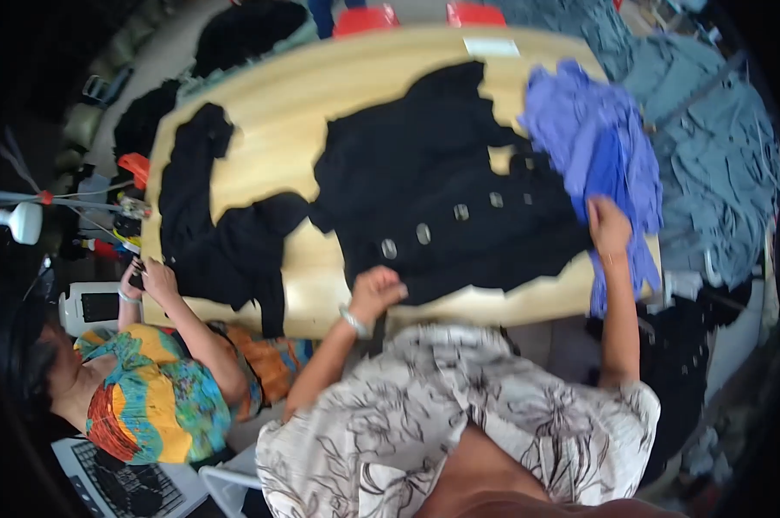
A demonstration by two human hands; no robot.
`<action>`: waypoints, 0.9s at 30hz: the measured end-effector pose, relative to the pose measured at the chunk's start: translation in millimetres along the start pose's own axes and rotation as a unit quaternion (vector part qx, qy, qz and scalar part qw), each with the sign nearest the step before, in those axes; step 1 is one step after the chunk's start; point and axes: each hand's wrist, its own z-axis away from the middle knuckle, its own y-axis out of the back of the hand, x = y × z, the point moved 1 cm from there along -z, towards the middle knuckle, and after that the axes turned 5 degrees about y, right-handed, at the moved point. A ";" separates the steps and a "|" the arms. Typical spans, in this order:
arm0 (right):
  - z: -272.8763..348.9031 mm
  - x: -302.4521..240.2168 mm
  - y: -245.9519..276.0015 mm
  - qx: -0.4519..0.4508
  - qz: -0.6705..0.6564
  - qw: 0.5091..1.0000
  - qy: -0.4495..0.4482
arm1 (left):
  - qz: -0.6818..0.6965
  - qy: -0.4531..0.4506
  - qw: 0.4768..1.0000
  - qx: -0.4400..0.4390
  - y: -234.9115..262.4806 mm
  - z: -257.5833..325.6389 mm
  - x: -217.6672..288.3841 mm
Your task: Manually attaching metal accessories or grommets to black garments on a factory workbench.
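Mid-frame, the garment [433, 164] is already spread; left hand [375, 293] and right hand [610, 230] curl at its edges (grip? can't tell).

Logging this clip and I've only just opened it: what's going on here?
A person has a black garment with a row of oval rings spread out on a pale wooden table. Their left hand is at its near edge and their right hand at its right end; how firmly either grips is hard to tell. To the left, a co-worker has both hands by more black cloth. Purple-blue cloth lies at the table's right end.
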 end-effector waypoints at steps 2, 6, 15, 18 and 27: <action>-18.8 -41.5 1.0 -0.017 0.042 0.998 0.045 | 0.000 -0.027 0.996 0.083 -7.1 -0.2 4.2; -11.2 -177.5 -12.7 -0.128 -0.287 0.946 0.075 | -0.003 -0.017 0.997 0.074 -9.9 -1.4 8.5; 49.6 -284.2 -73.0 -0.359 -0.433 0.826 0.030 | 0.049 -0.006 0.997 0.059 -23.1 11.0 9.9; 48.9 -284.9 -68.7 -0.357 -0.446 0.821 0.013 | -0.006 -0.017 0.997 0.081 -23.6 13.3 9.2; 38.2 -278.2 -72.4 -0.340 -0.438 0.831 0.032 | -0.237 -0.165 0.937 0.196 1.7 -24.1 37.4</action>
